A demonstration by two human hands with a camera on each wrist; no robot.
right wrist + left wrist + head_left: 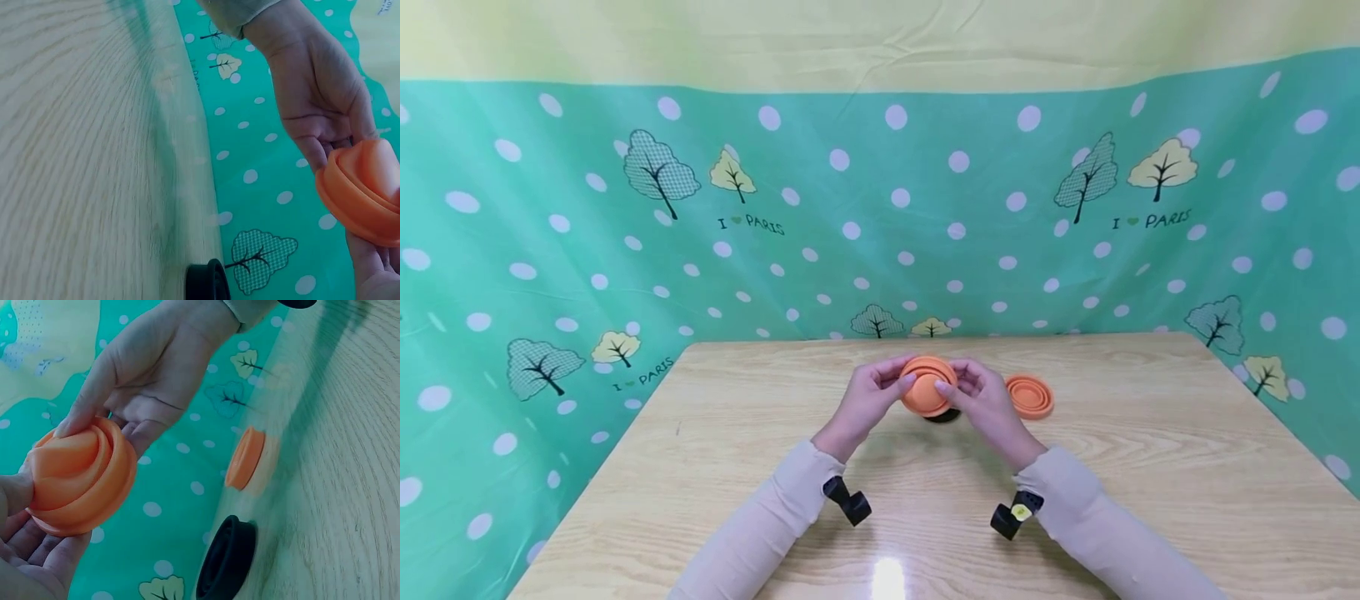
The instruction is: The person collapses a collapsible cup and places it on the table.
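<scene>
An orange collapsible silicone cup (927, 388) is held up above the table between both hands. My left hand (867, 402) pinches its left side, thumb on the domed middle and fingers behind the rim. On the opposite side my right hand (991, 407) grips the rim, its thumb pressing the same face. In the left wrist view the held cup (84, 475) looks partly folded, its wall skewed into tilted rings. The right wrist view shows the cup (362, 190) cut off by the frame's edge.
A second orange cup (1030, 397), collapsed flat, lies on the wooden table (760, 400) right of my right hand. Beneath the held cup is a round black ringed piece (943, 417), mostly hidden in the head view. A green dotted curtain (820, 275) hangs behind the table.
</scene>
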